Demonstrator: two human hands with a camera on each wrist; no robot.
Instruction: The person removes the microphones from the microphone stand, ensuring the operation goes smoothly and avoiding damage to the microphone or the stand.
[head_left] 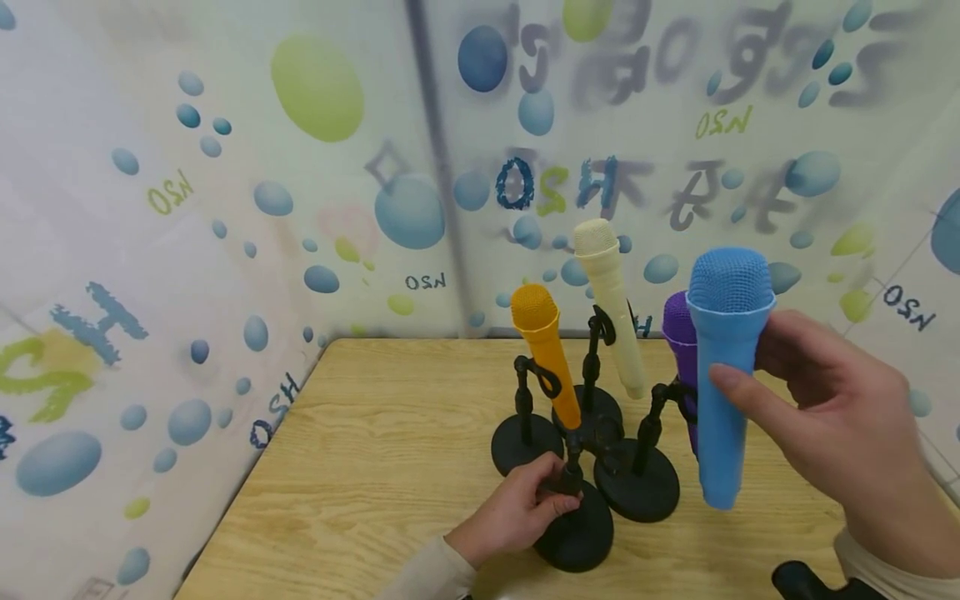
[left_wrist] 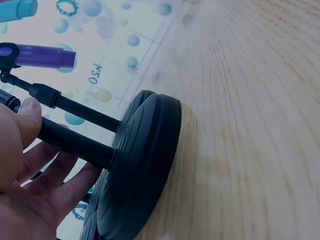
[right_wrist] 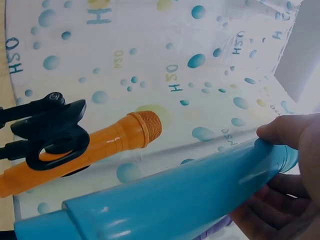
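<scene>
A light blue microphone [head_left: 726, 400] is held up by my right hand [head_left: 843, 417], thumb on its near side and fingers behind. It tilts slightly, head upward, above the table's right part. My left hand [head_left: 513, 510] grips the post of the front black microphone stand [head_left: 576, 537], thumb on one side and fingers on the other. That stand's round base [left_wrist: 155, 165] is on the table, and its clip [right_wrist: 57, 130] holds no microphone. Behind it, an orange microphone [head_left: 551, 354], a cream microphone [head_left: 611, 292] and a purple microphone [head_left: 678, 329] rest in their own stands.
Black bases crowd together around the front stand, including the purple microphone's base [head_left: 637, 492]. The wooden table [head_left: 360, 450] reaches back to a white curtain [head_left: 337, 200] printed with blue and green dots. A dark object [head_left: 798, 579] shows at the lower right edge.
</scene>
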